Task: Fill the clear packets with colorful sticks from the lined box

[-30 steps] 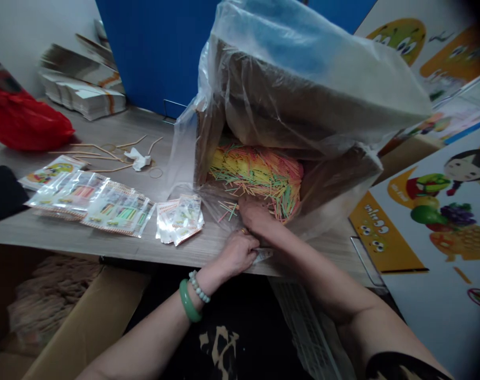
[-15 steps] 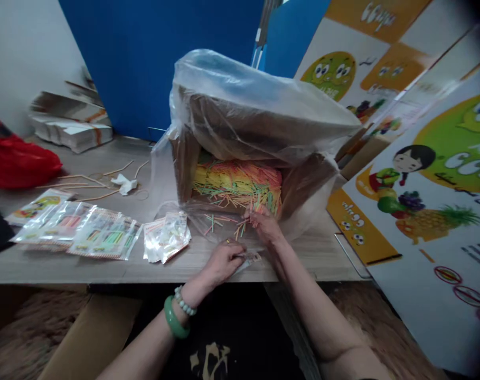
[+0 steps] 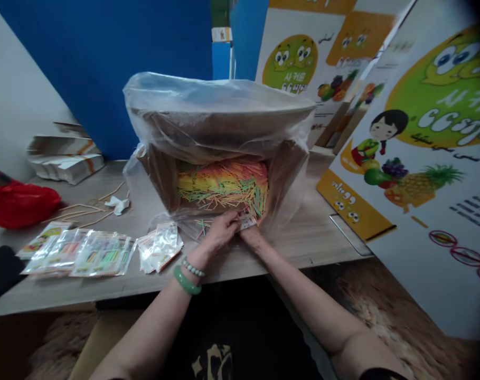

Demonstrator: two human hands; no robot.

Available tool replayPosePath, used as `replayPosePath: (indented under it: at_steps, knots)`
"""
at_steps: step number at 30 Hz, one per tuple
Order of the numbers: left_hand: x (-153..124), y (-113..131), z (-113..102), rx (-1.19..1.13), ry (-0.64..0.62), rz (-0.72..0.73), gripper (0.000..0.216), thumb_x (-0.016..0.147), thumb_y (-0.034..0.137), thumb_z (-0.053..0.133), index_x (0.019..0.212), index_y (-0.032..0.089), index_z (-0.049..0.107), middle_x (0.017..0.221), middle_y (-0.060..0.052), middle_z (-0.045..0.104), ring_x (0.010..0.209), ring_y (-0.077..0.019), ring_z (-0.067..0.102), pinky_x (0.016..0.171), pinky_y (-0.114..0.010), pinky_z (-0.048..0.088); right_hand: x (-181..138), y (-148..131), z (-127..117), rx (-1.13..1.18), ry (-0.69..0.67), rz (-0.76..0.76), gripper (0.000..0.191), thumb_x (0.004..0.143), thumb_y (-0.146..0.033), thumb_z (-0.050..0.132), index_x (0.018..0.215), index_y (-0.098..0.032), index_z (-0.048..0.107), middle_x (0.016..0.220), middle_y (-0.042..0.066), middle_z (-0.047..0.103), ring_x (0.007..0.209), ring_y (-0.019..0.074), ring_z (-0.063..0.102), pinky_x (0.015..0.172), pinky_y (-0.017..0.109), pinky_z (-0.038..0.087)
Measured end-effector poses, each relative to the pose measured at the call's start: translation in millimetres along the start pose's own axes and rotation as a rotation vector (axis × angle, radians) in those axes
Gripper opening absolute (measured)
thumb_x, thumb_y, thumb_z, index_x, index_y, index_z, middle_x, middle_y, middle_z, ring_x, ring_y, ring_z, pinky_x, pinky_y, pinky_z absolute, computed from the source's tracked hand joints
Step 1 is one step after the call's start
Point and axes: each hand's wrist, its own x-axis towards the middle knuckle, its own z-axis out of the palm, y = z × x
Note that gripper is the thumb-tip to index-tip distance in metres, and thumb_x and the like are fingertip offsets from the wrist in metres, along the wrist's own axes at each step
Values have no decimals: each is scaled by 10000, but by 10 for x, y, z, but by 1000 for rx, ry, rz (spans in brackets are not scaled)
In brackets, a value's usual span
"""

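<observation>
A cardboard box point(image 3: 160, 174) lined with a clear plastic bag lies on its side on the wooden table point(image 3: 303, 237), its mouth facing me. Inside lies a heap of thin coloured sticks point(image 3: 224, 184). My left hand point(image 3: 220, 232), with a green bangle and a bead bracelet on its wrist, is closed on a small printed packet point(image 3: 247, 221) at the box mouth. My right hand point(image 3: 252, 236) sits just beside it, largely hidden behind the left hand and the packet, its fingers out of sight. A few loose sticks point(image 3: 201, 227) lie on the plastic in front.
Filled clear packets point(image 3: 101, 256) lie in a row at the left, with a small pile of empty ones point(image 3: 160, 245) closer. A red bag point(image 3: 20, 203), white folded cartons point(image 3: 65, 158) and rubber bands sit further left. Printed cartoon boards point(image 3: 422, 158) lean at the right. A cardboard box stands below the table.
My left hand has moved forward from the table edge to the box mouth with the packet. My right hand has drawn back from the sticks to meet it. The view has tilted upward.
</observation>
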Motion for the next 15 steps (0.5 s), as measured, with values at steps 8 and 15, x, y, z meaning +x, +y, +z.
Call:
replayPosePath:
  at_steps: [8, 15]
  knots:
    - [-325, -2, -307, -465, 438, -281, 204, 592, 211, 799, 752, 150, 688, 700, 11, 685, 590, -100, 586, 579, -216, 476, -150, -100, -53, -225, 28, 44, 43, 724, -217, 540, 744, -221, 578, 750, -22, 600, 763, 173, 549, 733, 286, 426]
    - [-533, 129, -262, -744, 374, -405, 362, 546, 188, 855, 780, 173, 580, 720, -3, 708, 581, -183, 687, 578, -296, 555, -173, -118, -77, -221, -51, 16, 185, 754, -249, 526, 904, -229, 634, 853, -4, 661, 816, 184, 595, 768, 301, 444]
